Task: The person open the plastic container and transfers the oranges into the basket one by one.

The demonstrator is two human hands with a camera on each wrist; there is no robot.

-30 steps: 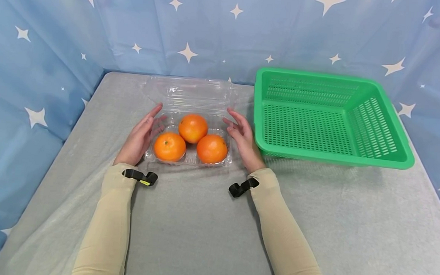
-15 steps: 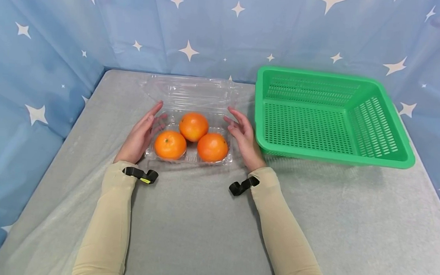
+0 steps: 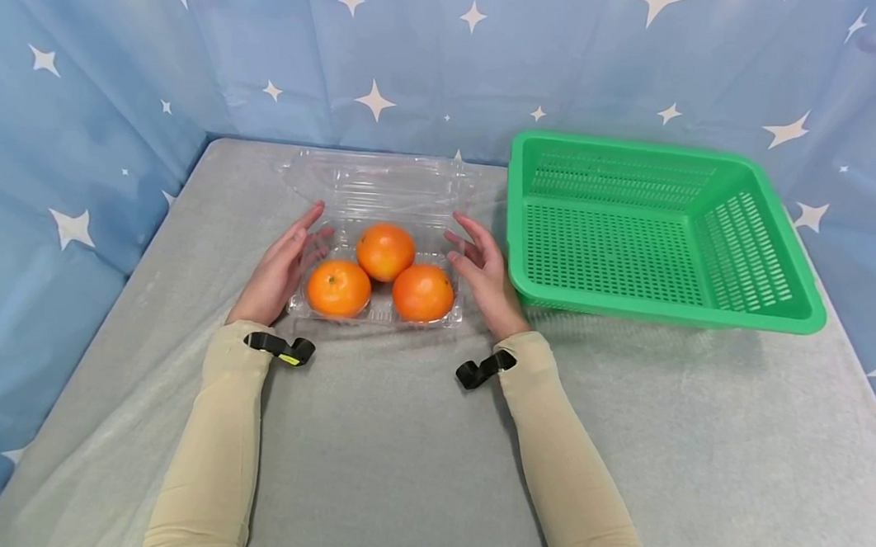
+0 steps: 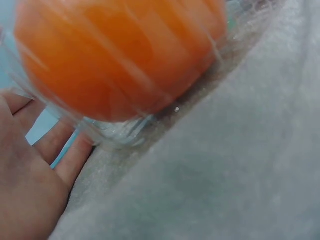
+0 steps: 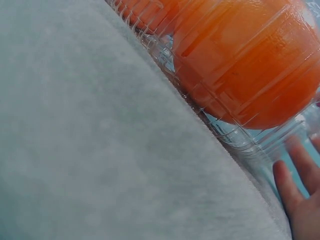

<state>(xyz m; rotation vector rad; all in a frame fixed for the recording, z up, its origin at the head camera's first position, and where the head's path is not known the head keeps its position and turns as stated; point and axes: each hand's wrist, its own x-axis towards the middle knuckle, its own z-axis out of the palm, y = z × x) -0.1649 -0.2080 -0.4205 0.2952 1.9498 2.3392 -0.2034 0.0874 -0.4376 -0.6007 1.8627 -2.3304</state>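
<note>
A clear plastic clamshell box (image 3: 380, 310) lies on the table with its lid (image 3: 383, 180) folded back toward the curtain. Three oranges sit in its base: one orange (image 3: 384, 252) behind, a left orange (image 3: 338, 288) and a right orange (image 3: 423, 292) in front. My left hand (image 3: 272, 277) lies along the box's left side, fingers extended, its fingertips at the clear wall in the left wrist view. On the opposite side my right hand (image 3: 488, 280) mirrors it, fingers spread and fingertips right at the wall. Neither hand grips anything.
A green plastic basket (image 3: 662, 314) with slotted walls stands at the right rear, close beside my right hand. Grey cloth (image 3: 369, 452) covers the table. A blue curtain (image 3: 419, 66) with white stars hangs along the back and sides.
The right thumb has shifted slightly left toward the right orange. Both hands otherwise stay beside the box, and the oranges and basket keep their places.
</note>
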